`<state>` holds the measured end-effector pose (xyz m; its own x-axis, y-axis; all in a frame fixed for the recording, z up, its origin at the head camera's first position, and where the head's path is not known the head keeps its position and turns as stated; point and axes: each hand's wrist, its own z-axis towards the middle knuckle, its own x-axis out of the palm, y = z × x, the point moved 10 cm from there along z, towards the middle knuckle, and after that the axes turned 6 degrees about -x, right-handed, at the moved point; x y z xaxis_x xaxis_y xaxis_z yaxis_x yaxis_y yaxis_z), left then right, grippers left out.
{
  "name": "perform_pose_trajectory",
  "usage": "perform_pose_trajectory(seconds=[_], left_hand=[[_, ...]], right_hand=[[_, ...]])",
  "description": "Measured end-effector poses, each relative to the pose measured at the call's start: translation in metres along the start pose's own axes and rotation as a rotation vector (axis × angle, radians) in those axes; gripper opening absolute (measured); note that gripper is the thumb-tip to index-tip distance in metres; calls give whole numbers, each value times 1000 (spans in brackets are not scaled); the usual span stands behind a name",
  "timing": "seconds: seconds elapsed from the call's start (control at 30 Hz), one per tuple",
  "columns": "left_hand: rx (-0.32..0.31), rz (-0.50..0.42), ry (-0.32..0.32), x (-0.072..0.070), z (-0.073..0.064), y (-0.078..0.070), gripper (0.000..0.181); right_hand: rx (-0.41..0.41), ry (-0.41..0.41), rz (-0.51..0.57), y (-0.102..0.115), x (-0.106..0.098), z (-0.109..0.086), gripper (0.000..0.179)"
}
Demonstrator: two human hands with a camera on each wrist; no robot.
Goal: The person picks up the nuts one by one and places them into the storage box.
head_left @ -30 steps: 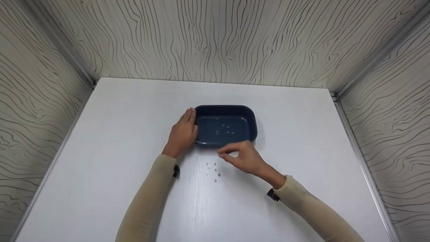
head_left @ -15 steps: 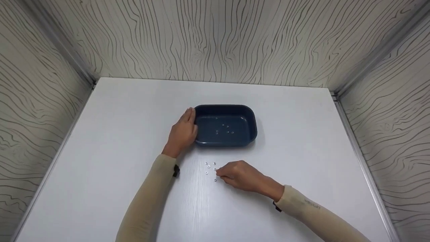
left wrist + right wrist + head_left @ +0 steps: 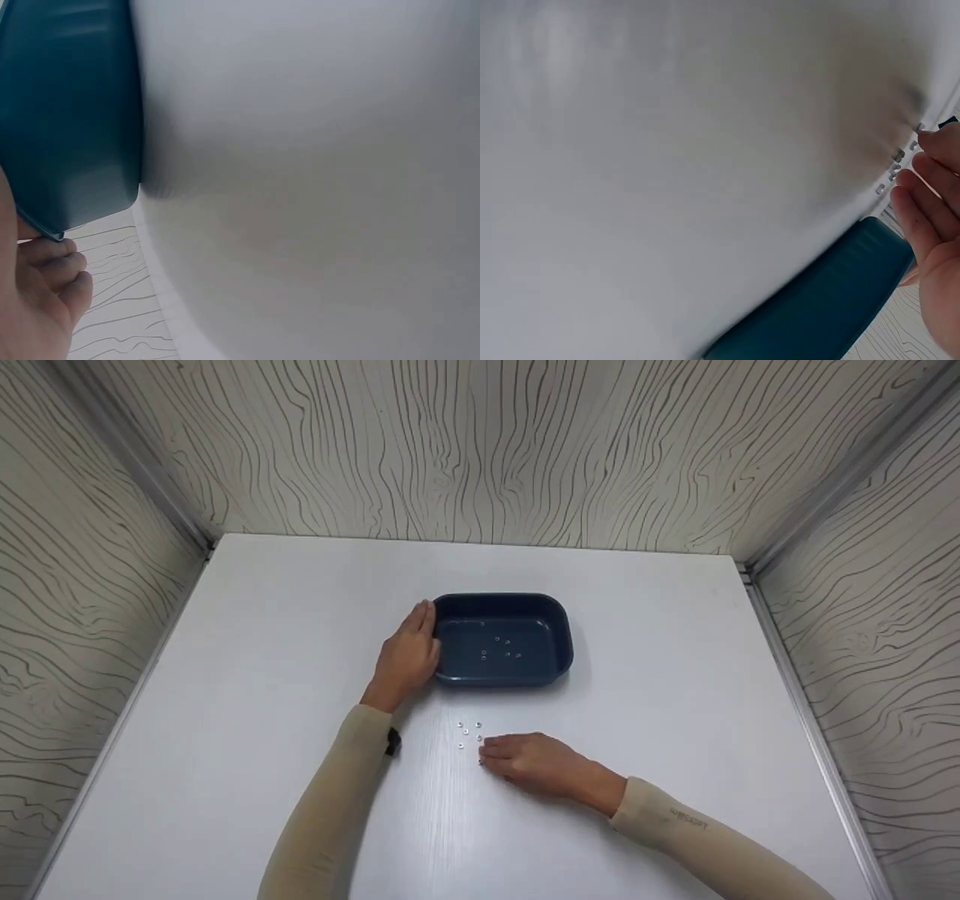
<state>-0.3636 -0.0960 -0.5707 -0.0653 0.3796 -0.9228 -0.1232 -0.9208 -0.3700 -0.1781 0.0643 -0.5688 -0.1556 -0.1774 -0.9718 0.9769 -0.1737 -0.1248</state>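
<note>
A dark blue rectangular container (image 3: pixel 499 684) stands on the white table, with several small metal nuts (image 3: pixel 497 639) scattered over its floor. My left hand (image 3: pixel 407 660) holds its left side, fingers along the outer wall and thumb at the rim. In the left wrist view, the fingertips (image 3: pixel 64 264) lie by the rim's corner. On the table in front of the container, more small nuts (image 3: pixel 466 732) lie loose. My right hand (image 3: pixel 532 763) is low beside them, its fingers loosely spread. In the right wrist view, one fingertip (image 3: pixel 930 141) touches a nut (image 3: pixel 920 129).
The white table (image 3: pixel 675 682) spreads out around the container. Wood-grain patterned walls (image 3: pixel 480 450) enclose it at the back and on both sides, with metal frame strips (image 3: pixel 814 742) along the side edges.
My right hand has come from the container's near rim back down to the loose nuts, and its pinched fingers have loosened. One nut there is no longer visible. The left hand stays put.
</note>
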Motion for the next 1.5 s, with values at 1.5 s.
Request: perform_pose_trajectory(seconds=[1.5], left_hand=[[8,-35,-2,-2,-1,-1,62]], right_hand=[[-166,73,-306,17,5,5,30]])
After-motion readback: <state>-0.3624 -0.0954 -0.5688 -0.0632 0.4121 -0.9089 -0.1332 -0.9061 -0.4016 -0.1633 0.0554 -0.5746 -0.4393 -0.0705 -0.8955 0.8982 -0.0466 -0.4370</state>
